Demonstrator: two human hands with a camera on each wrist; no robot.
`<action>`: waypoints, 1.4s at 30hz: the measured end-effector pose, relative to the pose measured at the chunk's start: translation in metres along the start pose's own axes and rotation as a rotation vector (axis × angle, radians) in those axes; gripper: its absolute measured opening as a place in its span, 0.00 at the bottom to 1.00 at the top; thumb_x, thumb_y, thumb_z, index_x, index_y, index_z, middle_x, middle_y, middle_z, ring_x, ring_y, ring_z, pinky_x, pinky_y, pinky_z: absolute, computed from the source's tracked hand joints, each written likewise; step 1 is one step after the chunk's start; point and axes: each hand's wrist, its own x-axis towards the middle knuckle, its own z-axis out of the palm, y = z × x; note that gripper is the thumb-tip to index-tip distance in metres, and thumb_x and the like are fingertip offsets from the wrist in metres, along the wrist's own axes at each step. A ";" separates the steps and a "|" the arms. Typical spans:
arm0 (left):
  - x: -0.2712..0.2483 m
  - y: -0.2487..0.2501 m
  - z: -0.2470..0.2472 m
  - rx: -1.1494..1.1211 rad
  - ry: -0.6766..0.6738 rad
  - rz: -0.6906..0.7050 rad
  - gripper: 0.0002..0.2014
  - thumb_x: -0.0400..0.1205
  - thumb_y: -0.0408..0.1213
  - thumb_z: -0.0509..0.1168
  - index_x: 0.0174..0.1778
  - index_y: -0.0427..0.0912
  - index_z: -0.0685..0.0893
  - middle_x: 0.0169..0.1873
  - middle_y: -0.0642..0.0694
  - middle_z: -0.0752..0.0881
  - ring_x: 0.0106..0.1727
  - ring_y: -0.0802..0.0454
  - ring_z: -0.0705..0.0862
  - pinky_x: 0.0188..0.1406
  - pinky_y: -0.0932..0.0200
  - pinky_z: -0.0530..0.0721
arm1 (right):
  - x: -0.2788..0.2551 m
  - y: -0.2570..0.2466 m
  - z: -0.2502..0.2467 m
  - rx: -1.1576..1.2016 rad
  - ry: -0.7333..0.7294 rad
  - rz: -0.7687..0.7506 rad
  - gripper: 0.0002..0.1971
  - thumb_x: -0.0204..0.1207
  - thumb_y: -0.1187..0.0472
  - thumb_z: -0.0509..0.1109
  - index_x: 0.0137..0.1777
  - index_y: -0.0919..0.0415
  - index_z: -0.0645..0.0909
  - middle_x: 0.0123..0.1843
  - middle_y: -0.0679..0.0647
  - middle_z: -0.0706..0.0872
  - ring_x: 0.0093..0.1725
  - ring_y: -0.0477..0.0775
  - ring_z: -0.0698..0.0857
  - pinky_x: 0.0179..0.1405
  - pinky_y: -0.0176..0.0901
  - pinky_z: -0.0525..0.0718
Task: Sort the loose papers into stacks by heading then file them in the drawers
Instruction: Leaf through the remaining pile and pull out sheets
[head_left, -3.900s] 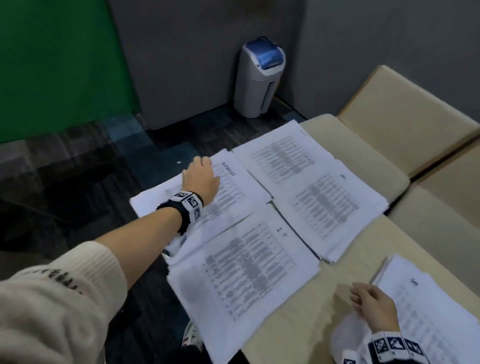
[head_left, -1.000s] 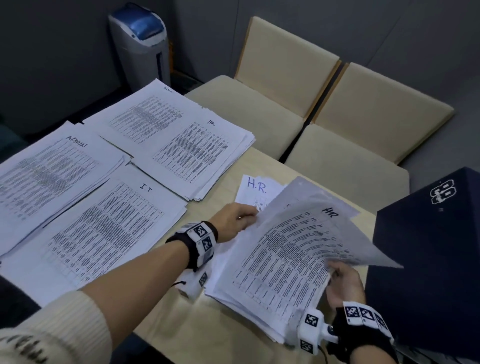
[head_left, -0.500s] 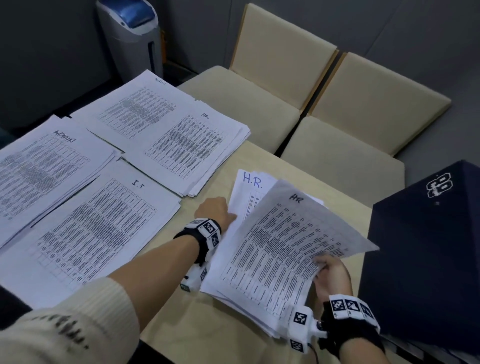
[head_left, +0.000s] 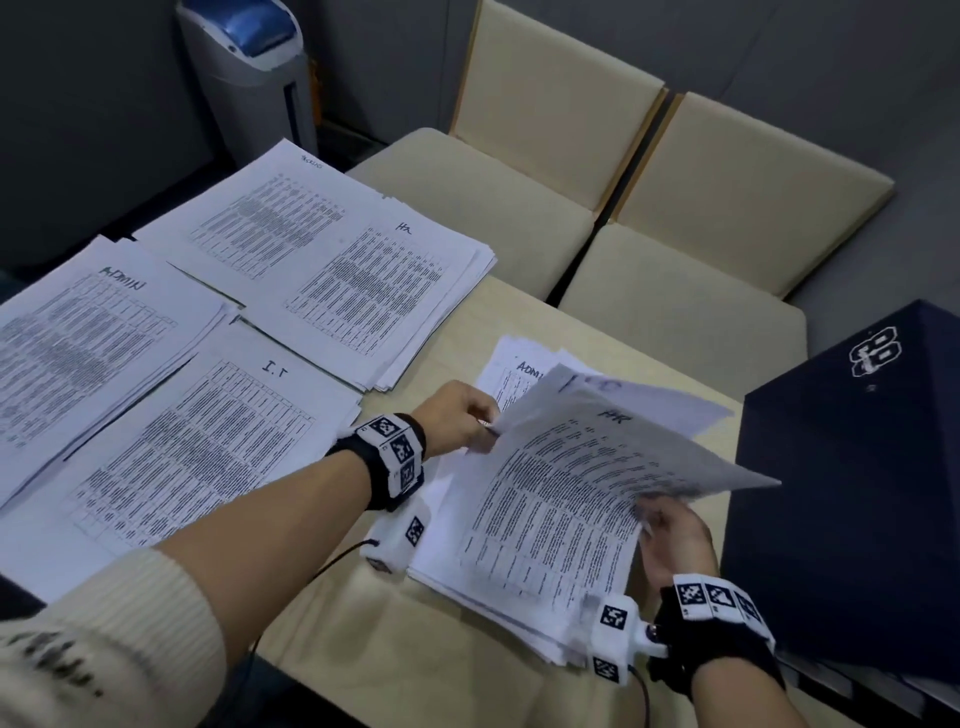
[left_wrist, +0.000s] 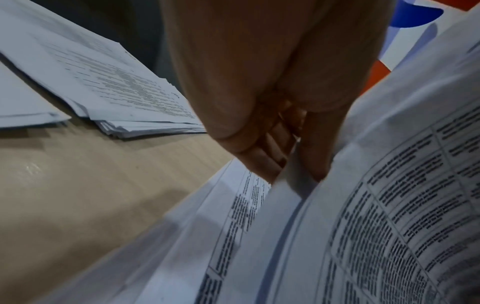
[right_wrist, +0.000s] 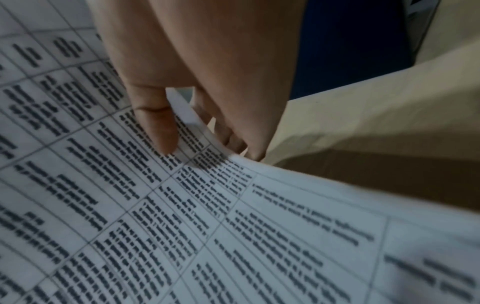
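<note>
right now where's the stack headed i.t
In the head view the I.T stack lies on the table's left side, below the ADMIN stack, just left of the left hand.

— Handwritten on the stacks left of the dark box (head_left: 852, 467)?
— "ADMIN" on the far-left stack (head_left: 93, 343), "I.T" on the stack (head_left: 208, 441) beside it, "HR" on the stack (head_left: 379, 291) behind.
— Nearer the box?
— "HR" heading the lifted sheet (head_left: 582, 467); "ADMIN" on the sheet (head_left: 514, 374) beneath. White logo on the box, unreadable.
</note>
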 end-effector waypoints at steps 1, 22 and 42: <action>0.000 0.000 0.002 0.013 -0.032 -0.026 0.22 0.68 0.11 0.66 0.23 0.45 0.84 0.21 0.53 0.81 0.23 0.60 0.77 0.31 0.65 0.76 | -0.007 -0.001 0.004 -0.039 0.009 -0.012 0.09 0.79 0.78 0.59 0.45 0.69 0.80 0.48 0.61 0.85 0.48 0.55 0.85 0.39 0.36 0.81; 0.005 0.060 0.016 0.034 0.483 0.356 0.10 0.90 0.40 0.56 0.47 0.40 0.76 0.30 0.53 0.77 0.28 0.53 0.72 0.25 0.56 0.72 | -0.080 -0.077 0.087 0.101 -0.142 -0.331 0.09 0.73 0.75 0.67 0.48 0.61 0.79 0.51 0.54 0.87 0.50 0.54 0.88 0.43 0.43 0.86; -0.047 -0.005 -0.064 -0.037 0.631 -0.084 0.07 0.88 0.38 0.60 0.48 0.40 0.81 0.33 0.48 0.80 0.31 0.51 0.77 0.30 0.60 0.73 | -0.056 -0.030 0.148 -0.565 -0.326 -0.460 0.14 0.87 0.53 0.64 0.60 0.64 0.82 0.44 0.51 0.86 0.46 0.55 0.84 0.45 0.44 0.81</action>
